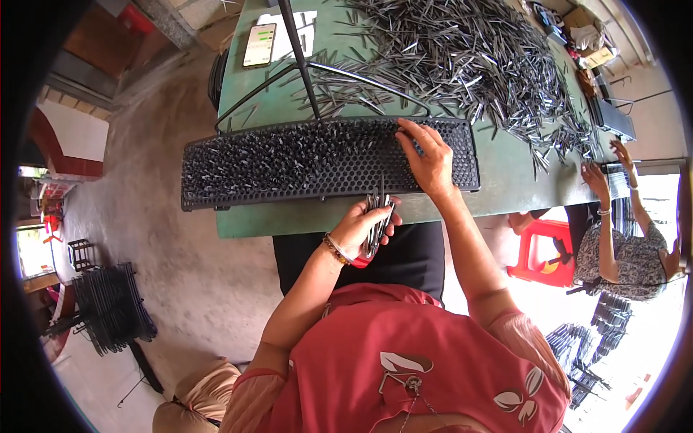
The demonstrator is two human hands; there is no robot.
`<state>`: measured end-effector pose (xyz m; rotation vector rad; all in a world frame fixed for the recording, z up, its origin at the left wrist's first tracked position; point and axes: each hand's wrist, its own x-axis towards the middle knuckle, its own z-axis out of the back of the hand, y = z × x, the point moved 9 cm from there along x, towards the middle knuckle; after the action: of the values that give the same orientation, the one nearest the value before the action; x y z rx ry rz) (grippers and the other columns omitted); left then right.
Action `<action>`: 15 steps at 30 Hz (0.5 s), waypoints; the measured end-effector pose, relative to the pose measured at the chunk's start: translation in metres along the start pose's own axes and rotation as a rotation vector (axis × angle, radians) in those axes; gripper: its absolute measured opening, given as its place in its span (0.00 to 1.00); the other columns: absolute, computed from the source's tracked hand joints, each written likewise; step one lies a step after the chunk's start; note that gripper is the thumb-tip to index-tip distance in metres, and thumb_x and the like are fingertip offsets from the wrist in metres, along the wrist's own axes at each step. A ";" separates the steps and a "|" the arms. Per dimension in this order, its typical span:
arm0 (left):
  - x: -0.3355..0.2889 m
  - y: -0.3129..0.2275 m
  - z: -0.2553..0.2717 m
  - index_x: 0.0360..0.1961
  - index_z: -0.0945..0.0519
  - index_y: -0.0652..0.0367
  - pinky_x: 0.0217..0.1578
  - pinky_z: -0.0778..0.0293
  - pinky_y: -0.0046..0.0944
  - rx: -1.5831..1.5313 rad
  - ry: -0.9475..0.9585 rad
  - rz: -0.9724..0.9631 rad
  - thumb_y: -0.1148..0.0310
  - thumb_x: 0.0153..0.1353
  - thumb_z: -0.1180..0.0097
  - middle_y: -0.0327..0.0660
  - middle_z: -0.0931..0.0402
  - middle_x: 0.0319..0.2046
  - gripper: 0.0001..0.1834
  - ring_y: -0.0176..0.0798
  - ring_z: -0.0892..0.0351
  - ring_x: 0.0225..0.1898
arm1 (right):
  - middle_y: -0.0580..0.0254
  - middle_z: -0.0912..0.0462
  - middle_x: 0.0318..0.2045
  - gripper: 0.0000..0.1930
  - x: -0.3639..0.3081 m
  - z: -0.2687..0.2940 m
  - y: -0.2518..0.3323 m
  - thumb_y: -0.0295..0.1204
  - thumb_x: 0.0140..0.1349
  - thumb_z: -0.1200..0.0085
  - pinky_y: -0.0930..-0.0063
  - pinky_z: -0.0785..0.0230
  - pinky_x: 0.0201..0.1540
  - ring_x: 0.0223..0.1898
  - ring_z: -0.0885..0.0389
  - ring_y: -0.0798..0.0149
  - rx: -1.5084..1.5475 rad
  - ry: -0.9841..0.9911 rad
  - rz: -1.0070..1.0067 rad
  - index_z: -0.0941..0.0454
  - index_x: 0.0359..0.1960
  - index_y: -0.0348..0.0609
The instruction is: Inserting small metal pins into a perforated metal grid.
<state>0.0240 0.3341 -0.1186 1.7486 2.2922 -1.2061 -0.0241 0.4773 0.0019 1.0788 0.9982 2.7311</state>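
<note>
My left hand (364, 229) is closed around a bundle of slim dark strips (377, 225), held upright just in front of the tray's near edge. Over the right part of a long black perforated tray (462, 155) is my right hand (429, 157), its fingers bent and slightly apart. No strip shows between its fingertips, though the palm side is hidden. Many short dark strips (253, 164) stand in the holes across the tray's left and middle. The holes at the right end and along the lower right hold none that I can see.
A large heap of loose strips (462, 54) covers the far green table (245, 227). A phone (259, 45) lies at far left; a black metal frame (310, 72) rises behind the tray. At right are a co-worker's hands (596, 182) and a red stool (530, 249); black racks (112, 307) stand left.
</note>
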 end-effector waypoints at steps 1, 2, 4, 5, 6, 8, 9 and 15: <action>0.000 -0.001 -0.003 0.50 0.27 0.60 0.23 0.26 0.29 -0.012 0.020 -0.007 0.68 0.65 0.52 0.41 0.23 0.31 0.14 0.29 0.25 0.27 | 0.58 0.18 0.32 0.14 0.000 0.000 -0.002 0.21 0.53 0.40 0.73 0.27 0.37 0.34 0.18 0.62 0.010 -0.004 -0.009 0.21 0.44 0.43; -0.001 -0.002 -0.003 0.50 0.27 0.60 0.23 0.26 0.29 -0.014 0.020 -0.008 0.68 0.65 0.52 0.41 0.23 0.31 0.14 0.29 0.25 0.27 | 0.58 0.18 0.32 0.14 -0.001 0.000 -0.003 0.22 0.53 0.40 0.73 0.27 0.38 0.34 0.18 0.61 0.019 -0.010 -0.018 0.21 0.43 0.42; 0.000 -0.002 -0.004 0.49 0.27 0.60 0.22 0.27 0.29 -0.027 0.011 -0.004 0.67 0.65 0.51 0.41 0.24 0.30 0.14 0.29 0.26 0.26 | 0.58 0.18 0.32 0.14 -0.004 -0.001 -0.009 0.23 0.53 0.40 0.71 0.27 0.38 0.34 0.20 0.59 0.017 -0.011 -0.040 0.20 0.43 0.44; 0.000 -0.002 -0.004 0.49 0.27 0.60 0.22 0.27 0.29 -0.028 0.010 -0.005 0.67 0.65 0.51 0.41 0.24 0.30 0.14 0.29 0.26 0.26 | 0.59 0.18 0.32 0.14 -0.003 -0.002 -0.011 0.25 0.53 0.39 0.69 0.27 0.38 0.34 0.21 0.56 0.016 -0.014 -0.061 0.20 0.43 0.47; 0.001 -0.001 -0.001 0.49 0.27 0.60 0.22 0.27 0.29 -0.027 -0.001 -0.012 0.67 0.65 0.51 0.41 0.24 0.30 0.14 0.29 0.26 0.26 | 0.59 0.18 0.32 0.14 -0.003 -0.002 -0.010 0.25 0.53 0.39 0.69 0.27 0.38 0.34 0.21 0.56 0.017 -0.013 -0.060 0.20 0.43 0.47; 0.001 0.000 0.001 0.49 0.28 0.60 0.22 0.27 0.28 -0.028 -0.012 -0.018 0.67 0.65 0.51 0.41 0.23 0.30 0.14 0.29 0.26 0.26 | 0.59 0.18 0.31 0.14 -0.003 0.000 -0.012 0.25 0.53 0.39 0.68 0.28 0.37 0.33 0.21 0.56 0.058 -0.044 -0.111 0.20 0.43 0.46; 0.001 0.001 0.001 0.48 0.28 0.60 0.21 0.27 0.28 -0.043 -0.016 -0.018 0.66 0.65 0.51 0.41 0.23 0.30 0.13 0.29 0.25 0.25 | 0.59 0.18 0.31 0.14 -0.003 0.000 -0.013 0.25 0.53 0.39 0.68 0.28 0.37 0.33 0.21 0.56 0.057 -0.043 -0.111 0.20 0.43 0.46; -0.002 0.002 0.003 0.48 0.27 0.60 0.20 0.28 0.28 -0.038 -0.030 -0.052 0.66 0.66 0.53 0.42 0.24 0.29 0.13 0.29 0.26 0.25 | 0.59 0.18 0.32 0.14 -0.001 -0.001 0.001 0.24 0.51 0.38 0.70 0.28 0.39 0.35 0.20 0.59 -0.091 -0.013 0.060 0.20 0.41 0.42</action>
<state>0.0253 0.3309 -0.1209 1.6576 2.3418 -1.1795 -0.0238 0.4753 0.0013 1.1283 0.8439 2.7825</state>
